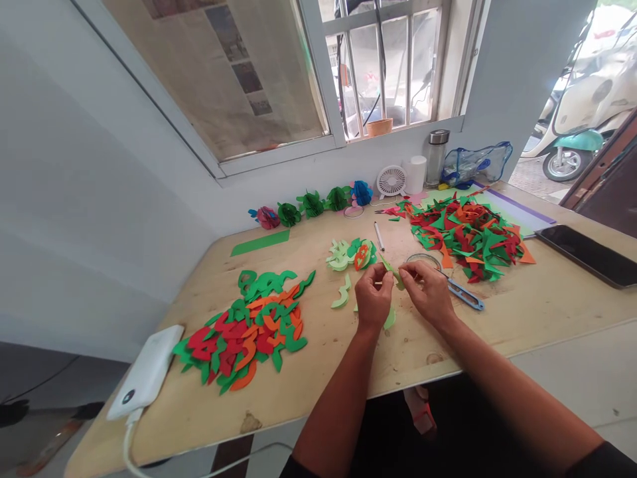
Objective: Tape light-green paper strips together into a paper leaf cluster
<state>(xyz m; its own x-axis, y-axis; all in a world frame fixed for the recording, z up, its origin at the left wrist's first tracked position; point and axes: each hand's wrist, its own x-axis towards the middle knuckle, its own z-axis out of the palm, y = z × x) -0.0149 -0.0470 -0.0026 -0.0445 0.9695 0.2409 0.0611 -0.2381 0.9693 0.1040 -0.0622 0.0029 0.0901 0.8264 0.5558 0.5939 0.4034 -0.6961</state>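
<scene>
Between my two hands, above the wooden table, is a small light green paper piece (398,275). My left hand (374,295) pinches its left side, and my right hand (426,289) pinches the right side with thumb and finger. More light green paper (389,318) lies under my left hand, partly hidden. A curved light green cutout (341,293) rests to the left. Just beyond my hands sit a pale green paper cluster (338,255) and a rounded green and orange paper piece (363,255). A blue craft knife (465,293) lies beside my right hand.
Red, orange and green cutouts (253,325) are heaped on the left, with a scrap pile (472,232) at right. A phone (590,254), white pen (379,236), green strip (259,243), power bank (146,372), small fan (391,182) and glass bottle (436,159) surround the work area.
</scene>
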